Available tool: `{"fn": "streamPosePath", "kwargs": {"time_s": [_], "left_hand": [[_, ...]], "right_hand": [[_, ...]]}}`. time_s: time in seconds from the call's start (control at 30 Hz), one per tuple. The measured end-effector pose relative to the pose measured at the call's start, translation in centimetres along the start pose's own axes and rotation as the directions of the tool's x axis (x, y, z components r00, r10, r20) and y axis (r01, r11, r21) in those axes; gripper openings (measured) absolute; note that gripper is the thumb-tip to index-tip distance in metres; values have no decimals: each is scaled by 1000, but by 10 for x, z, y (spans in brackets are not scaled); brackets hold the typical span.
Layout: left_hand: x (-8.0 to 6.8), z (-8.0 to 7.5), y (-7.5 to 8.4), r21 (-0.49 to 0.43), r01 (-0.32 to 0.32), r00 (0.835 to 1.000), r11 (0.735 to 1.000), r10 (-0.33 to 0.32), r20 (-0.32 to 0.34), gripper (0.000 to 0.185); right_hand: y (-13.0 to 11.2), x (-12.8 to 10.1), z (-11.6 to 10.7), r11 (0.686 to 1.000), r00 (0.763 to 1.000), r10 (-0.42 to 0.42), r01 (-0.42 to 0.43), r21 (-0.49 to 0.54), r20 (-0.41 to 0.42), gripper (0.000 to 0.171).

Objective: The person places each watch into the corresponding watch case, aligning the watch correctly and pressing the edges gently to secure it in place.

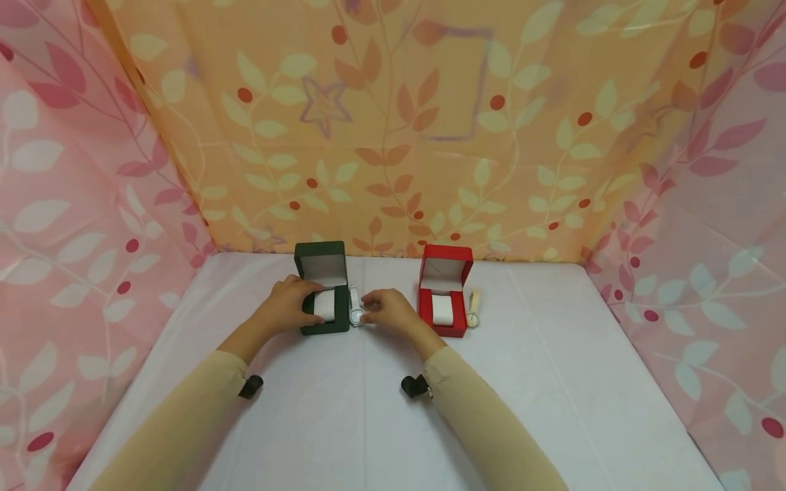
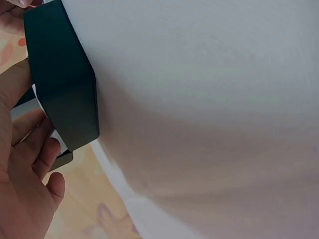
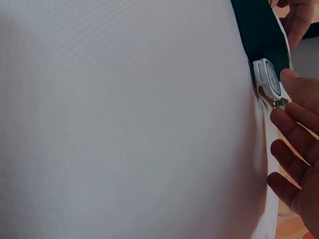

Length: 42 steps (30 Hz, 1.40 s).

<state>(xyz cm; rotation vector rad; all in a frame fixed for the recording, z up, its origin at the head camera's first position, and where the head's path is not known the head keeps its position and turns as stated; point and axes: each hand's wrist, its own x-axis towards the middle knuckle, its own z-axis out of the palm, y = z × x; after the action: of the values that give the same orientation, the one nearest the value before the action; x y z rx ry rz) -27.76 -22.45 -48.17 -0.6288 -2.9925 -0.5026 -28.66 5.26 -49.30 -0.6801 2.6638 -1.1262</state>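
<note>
A dark green watch box (image 1: 325, 329) stands with its lid raised, a white cushion (image 1: 325, 305) inside. My left hand (image 1: 285, 305) reaches over its left side and grips the cushion, thumb at the front end and fingers at the back. The left wrist view shows the green box's outer wall (image 2: 65, 84) partly hiding those fingers. Against the box's right side is a white-strapped watch (image 1: 356, 312). My right hand (image 1: 393, 310) is just right of this watch, thumb and fingers spread apart at its edge; in the right wrist view the thumb nearly meets the dial (image 3: 272, 79).
Further right, an open red watch box (image 1: 451, 332) holds another white cushion (image 1: 442, 310). A cream-strapped watch (image 1: 473, 310) lies along its right side. The white-covered table (image 1: 362, 423) has patterned cloth walls (image 1: 393, 177) behind and at both sides.
</note>
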Motion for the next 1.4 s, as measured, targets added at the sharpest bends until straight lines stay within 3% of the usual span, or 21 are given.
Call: {"fn": "streamPosePath", "kwargs": {"time_s": [0.57, 1.13, 1.4], "left_hand": [[-1, -2, 9, 8, 11, 1000, 1000, -11, 4, 69], [-6, -7, 14, 64, -76, 995, 995, 81, -65, 71], [-7, -5, 12, 173, -143, 981, 975, 163, -106, 74]], "right_hand": [[1, -2, 9, 996, 999, 43, -42, -78, 13, 36], [-5, -2, 10, 996, 997, 77, -77, 52, 2, 20], [-7, -6, 7, 986, 998, 67, -64, 154, -13, 21]]}}
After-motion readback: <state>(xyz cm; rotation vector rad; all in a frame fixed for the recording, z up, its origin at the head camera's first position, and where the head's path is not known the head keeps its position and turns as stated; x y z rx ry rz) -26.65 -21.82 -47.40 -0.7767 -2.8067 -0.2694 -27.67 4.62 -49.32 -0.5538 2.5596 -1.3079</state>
